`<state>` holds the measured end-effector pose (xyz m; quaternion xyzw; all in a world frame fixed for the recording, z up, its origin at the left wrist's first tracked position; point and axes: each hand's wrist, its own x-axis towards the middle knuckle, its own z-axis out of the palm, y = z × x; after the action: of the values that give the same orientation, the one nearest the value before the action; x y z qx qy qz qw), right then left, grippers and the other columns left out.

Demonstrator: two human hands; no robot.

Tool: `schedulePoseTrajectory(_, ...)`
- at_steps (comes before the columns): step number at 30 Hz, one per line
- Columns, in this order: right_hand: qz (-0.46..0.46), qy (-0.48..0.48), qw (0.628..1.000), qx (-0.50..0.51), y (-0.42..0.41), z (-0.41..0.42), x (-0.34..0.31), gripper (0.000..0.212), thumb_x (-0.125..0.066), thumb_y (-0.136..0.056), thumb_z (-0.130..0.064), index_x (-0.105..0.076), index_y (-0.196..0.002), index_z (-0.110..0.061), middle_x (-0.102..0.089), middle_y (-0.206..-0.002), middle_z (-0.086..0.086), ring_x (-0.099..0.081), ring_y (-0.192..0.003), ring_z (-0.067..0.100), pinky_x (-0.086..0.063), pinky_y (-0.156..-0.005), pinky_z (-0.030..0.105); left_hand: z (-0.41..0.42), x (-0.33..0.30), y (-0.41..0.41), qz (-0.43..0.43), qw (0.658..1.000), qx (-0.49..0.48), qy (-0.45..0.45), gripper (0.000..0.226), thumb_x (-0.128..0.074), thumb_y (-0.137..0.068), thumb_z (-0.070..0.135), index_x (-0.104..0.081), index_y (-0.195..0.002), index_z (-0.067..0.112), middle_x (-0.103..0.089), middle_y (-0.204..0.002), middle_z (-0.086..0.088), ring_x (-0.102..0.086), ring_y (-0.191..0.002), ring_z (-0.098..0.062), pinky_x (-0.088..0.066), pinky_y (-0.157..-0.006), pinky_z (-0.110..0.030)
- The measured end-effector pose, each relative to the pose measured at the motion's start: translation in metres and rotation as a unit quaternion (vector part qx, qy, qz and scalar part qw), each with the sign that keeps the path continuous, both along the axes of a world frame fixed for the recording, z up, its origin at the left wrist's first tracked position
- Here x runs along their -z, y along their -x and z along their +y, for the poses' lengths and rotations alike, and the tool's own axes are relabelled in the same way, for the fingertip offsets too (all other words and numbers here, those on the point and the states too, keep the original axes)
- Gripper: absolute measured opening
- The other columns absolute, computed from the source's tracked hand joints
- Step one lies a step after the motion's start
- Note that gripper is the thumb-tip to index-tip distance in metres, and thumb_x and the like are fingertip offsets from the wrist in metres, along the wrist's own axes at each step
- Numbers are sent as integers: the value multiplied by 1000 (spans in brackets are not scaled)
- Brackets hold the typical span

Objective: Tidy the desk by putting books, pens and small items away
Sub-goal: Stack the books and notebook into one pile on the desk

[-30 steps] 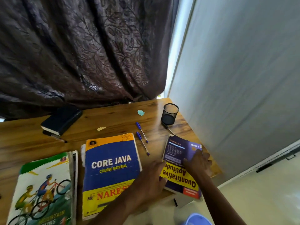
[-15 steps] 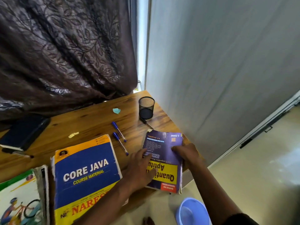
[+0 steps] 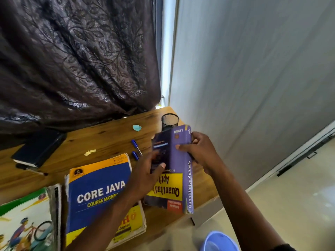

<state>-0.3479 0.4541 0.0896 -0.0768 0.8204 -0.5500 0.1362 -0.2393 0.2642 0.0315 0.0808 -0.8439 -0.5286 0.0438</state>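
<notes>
While both hands work at the right end, most of the counter (image 3: 108, 140) is untidied. Far left: cycling book (image 3: 23, 220) flat at the near edge; black notebook (image 3: 39, 146) further back with a dark pen (image 3: 30, 170) just beside it. Centre: Core Java book (image 3: 97, 198) flat, yellow paper scrap (image 3: 90, 152) beyond it, teal scrap (image 3: 137, 127) further back. Two blue pens (image 3: 136, 149) loose between the Core Java book and the mesh pen cup (image 3: 169, 121), which stands at the far right corner; cannot tell if anything is in it.

Left hand (image 3: 145, 175): grip closed on the front cover of the Quantitative Aptitude book (image 3: 174, 180), thumb on top. Right hand (image 3: 201, 153): grip closed around the spine near its far end. Book is tilted up on its near edge, spine toward the camera, near corner apparently touching the counter.

Judgement: early stage. Nothing visibly put away; books, pens and scraps all remain.

Change from half a second ago: the book lay flat under both hands; now it is raised on edge, spine showing, partly hiding the cup. Everything else on the counter is unmoved.
</notes>
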Motion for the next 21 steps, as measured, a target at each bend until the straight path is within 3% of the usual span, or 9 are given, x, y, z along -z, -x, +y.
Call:
schedulePoseTrajectory(2, 41, -38, 996, -65, 6, -16, -22, 34, -90, -76, -28, -68, -100, -19, -77, -102, -1, -76, -89, 19, -65, -73, 44, -18, -19, 0, 61, 996, -56, 30, 75, -72, -85, 56, -34, -149, 44, -44, -148, 6, -49, -133, -12, -53, -97, -33)
schedulePoseTrajectory(4, 111, -77, 979, -150, 10, -32, -45, 30, -89, -71, -33, -66, -89, -26, -74, -94, -3, -72, -84, 17, -62, -72, 44, -36, -47, 0, 127, 978, -100, 130, 100, -81, -81, 50, -23, -159, 29, -31, -161, 0, -34, -144, -16, -39, -109, -36)
schedulePoseTrajectory(6, 206, -146, 938, -237, 10, -52, -66, 29, -86, -69, -36, -61, -83, -33, -66, -86, -12, -63, -78, 9, -50, -68, 35, -55, -80, 0, 197, 941, -100, 255, 103, -79, -78, 52, -26, -160, 21, -29, -165, -2, -20, -154, -21, -24, -122, -44)
schedulePoseTrajectory(8, 285, -216, 888, -288, 4, -78, -81, 32, -86, -69, -39, -65, -92, -34, -67, -92, -12, -62, -82, 14, -48, -71, 33, -77, -107, -2, 217, 919, -77, 319, 96, -74, -76, 58, -37, -156, 21, -39, -160, 0, -26, -154, -20, -22, -125, -50)
schedulePoseTrajectory(11, 361, -267, 830, -329, -5, -115, -91, 43, -83, -69, -51, -66, -106, -38, -72, -102, -11, -66, -91, 19, -50, -71, 31, -101, -131, -10, 88, 972, -3, 218, 85, -88, -69, 53, -54, -143, 30, -65, -132, 14, -62, -121, -3, -49, -106, -40)
schedulePoseTrajectory(13, 382, -255, 815, -354, -11, -133, -93, 45, -80, -69, -57, -67, -109, -39, -72, -101, -12, -67, -88, 18, -53, -72, 32, -117, -129, -20, 29, 989, 20, 142, 63, -92, -70, 46, -69, -126, 28, -75, -114, 13, -70, -108, -3, -55, -97, -43)
schedulePoseTrajectory(16, 388, -236, 817, -355, -16, -149, -94, 39, -80, -72, -54, -69, -104, -37, -72, -95, -13, -67, -84, 15, -53, -73, 33, -129, -118, -39, 22, 993, -31, 110, 51, -80, -72, 66, -77, -106, 28, -79, -99, 6, -75, -94, -16, -59, -84, -48)
schedulePoseTrajectory(19, 384, -199, 837, -334, -26, -162, -81, 39, -82, -74, -49, -71, -110, -39, -73, -103, -15, -67, -94, 11, -49, -78, 31, -131, -111, -56, 53, 988, -97, 109, 18, -83, -79, 48, -75, -91, 36, -76, -85, 18, -72, -79, -3, -56, -71, -22)
schedulePoseTrajectory(21, 412, -155, 842, -312, -36, -170, -63, 47, -80, -79, -49, -69, -124, -40, -69, -122, -11, -62, -113, 14, -46, -93, 35, -133, -103, -68, 76, 981, -156, 87, 19, -80, -79, 51, -75, -93, 39, -76, -85, 20, -72, -78, -1, -55, -69, -22)
